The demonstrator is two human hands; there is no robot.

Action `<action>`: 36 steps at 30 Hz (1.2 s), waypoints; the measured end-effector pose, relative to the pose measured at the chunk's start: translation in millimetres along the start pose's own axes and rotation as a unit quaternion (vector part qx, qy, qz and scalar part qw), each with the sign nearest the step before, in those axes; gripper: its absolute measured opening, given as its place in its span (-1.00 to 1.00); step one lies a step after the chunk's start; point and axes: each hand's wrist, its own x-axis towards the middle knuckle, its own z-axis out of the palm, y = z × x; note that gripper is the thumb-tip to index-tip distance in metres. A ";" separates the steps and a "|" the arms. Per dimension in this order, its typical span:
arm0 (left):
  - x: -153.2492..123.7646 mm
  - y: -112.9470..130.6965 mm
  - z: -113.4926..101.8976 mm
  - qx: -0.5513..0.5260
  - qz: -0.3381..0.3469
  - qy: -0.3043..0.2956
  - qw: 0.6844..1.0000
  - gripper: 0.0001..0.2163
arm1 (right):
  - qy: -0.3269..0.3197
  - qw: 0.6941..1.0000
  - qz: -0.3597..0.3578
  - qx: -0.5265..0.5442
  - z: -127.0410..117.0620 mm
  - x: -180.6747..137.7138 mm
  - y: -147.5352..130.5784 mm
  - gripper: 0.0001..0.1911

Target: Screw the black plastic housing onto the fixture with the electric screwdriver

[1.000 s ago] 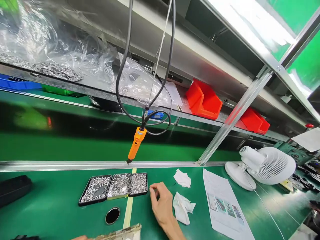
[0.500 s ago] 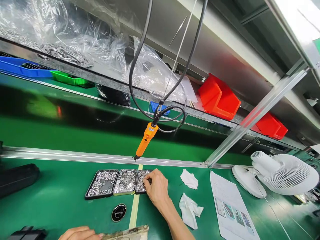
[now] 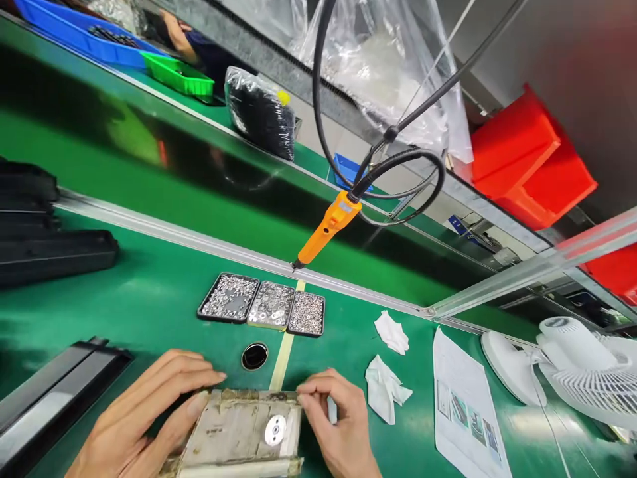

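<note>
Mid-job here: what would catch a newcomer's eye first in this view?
The orange screwdriver hanging on black cables over the green bench. Below it, three small trays of metal parts sit side by side. Nearest, the left hand and right hand flank a worn block bearing a silver disc.

worn block (image 3: 239,435): flat rectangular slab, grey-beige top, frayed taped edges, lying on the green table at 6 o'clock | round metal disc (image 3: 275,430): shiny, small centre hole, flat on the block's top toward its 3 o'clock end | left hand (image 3: 142,415) fingertips touch the block's 9 o'clock edge | right hand (image 3: 338,425) pinched at its 3 o'clock corner
</note>
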 end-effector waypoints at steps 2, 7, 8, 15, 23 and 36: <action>7.6 10.7 -0.1 -0.006 -0.003 0.001 1.000 -0.79 | -0.014 0.999 -0.029 0.032 0.9 -10.3 -5.7 -0.89; 18.2 21.5 -3.1 -0.008 0.013 -0.006 1.000 -0.81 | -0.048 0.986 -0.154 -0.032 0.6 -8.2 -13.6 -0.79; 18.7 21.4 -3.6 -0.008 0.014 -0.004 1.000 -0.81 | -0.044 0.986 -0.157 -0.040 -1.0 -6.6 -13.8 -0.79; 14.2 13.4 -4.1 0.018 0.013 -0.005 1.000 -0.81 | -0.020 0.996 -0.068 -0.047 -20.1 -2.8 -8.4 -0.85; 13.0 9.5 -4.6 0.008 0.006 -0.014 1.000 -0.81 | -0.195 0.916 -0.193 -0.294 -25.3 7.5 -24.2 -0.71; 10.1 -1.5 -8.4 0.002 0.028 -0.042 0.999 -0.81 | -0.219 0.891 -0.234 -0.322 -29.6 12.1 -28.7 -0.87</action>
